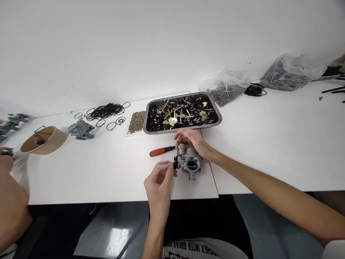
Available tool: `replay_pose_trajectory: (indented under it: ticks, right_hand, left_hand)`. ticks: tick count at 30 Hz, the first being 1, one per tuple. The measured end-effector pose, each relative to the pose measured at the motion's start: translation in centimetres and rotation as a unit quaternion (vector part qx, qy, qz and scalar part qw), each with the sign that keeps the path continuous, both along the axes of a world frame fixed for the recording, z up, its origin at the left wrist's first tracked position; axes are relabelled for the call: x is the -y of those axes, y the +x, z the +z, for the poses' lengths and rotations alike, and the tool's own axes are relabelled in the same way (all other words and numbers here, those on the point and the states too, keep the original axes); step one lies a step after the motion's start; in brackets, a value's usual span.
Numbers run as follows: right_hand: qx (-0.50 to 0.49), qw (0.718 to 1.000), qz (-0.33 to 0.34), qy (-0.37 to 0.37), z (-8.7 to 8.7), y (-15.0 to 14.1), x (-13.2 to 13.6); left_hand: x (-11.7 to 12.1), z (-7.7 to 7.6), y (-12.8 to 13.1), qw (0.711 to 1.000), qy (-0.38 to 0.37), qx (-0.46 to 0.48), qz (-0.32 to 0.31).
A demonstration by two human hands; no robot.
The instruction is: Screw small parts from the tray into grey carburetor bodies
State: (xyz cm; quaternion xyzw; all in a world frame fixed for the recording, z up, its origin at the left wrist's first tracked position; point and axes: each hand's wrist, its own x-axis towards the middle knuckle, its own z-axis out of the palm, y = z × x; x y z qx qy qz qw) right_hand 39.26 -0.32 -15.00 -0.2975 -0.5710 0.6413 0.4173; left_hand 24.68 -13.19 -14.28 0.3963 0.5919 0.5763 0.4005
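Observation:
A grey metal carburetor [192, 176] lies on the white table in front of me, its round bore facing my body. The thumb and fingertips of my left hand [159, 180] pinch a small black fitting [176, 164] at the carburetor's left side. From behind, my right hand [198, 142] curls over the carburetor's far part and steadies it; some of its fingertips are hidden. A screwdriver with a red handle [159, 152] lies just left of the carburetor, its shaft end close to my right fingers.
Behind stands a metal tray [185, 126] of mixed small parts, beside a pile of tiny brass pieces [137, 121]. Black rubber rings [107, 111], another carburetor [81, 129] and a tan container [58, 138] are to the left. Plastic bags [292, 73] sit back right. Another person's arm [12, 201] reaches in at left.

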Motion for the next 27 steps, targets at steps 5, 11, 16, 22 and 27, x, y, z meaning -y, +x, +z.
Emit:
replay_pose_trajectory:
  ticks: [5, 11, 16, 22, 27]
  right_hand:
    - [-0.001, 1.000, 0.002, -0.006, 0.3, 0.0, 0.2]
    - [0.003, 1.000, 0.003, -0.001, 0.4, 0.0, 0.2]
    - [-0.002, 1.000, 0.006, -0.006, 0.3, 0.0, 0.1]
    - [0.001, 1.000, 0.006, -0.005, 0.4, 0.0, 0.3]
    - [-0.002, 1.000, 0.010, -0.003, 0.3, 0.0, 0.2]
  left_hand:
    - [0.3, -0.1, -0.1, 0.999, -0.048, -0.002, -0.005]
    - [-0.4, 1.2, -0.5, 0.997, -0.069, -0.006, -0.037]
    - [-0.8, 1.7, -0.1, 0.994, -0.077, 0.021, -0.075]
    - [-1.2, 0.0, -0.9, 0.988, -0.075, 0.090, -0.101]
    - [-1.4, 0.4, -1.1, 0.993, -0.059, 0.036, -0.095]
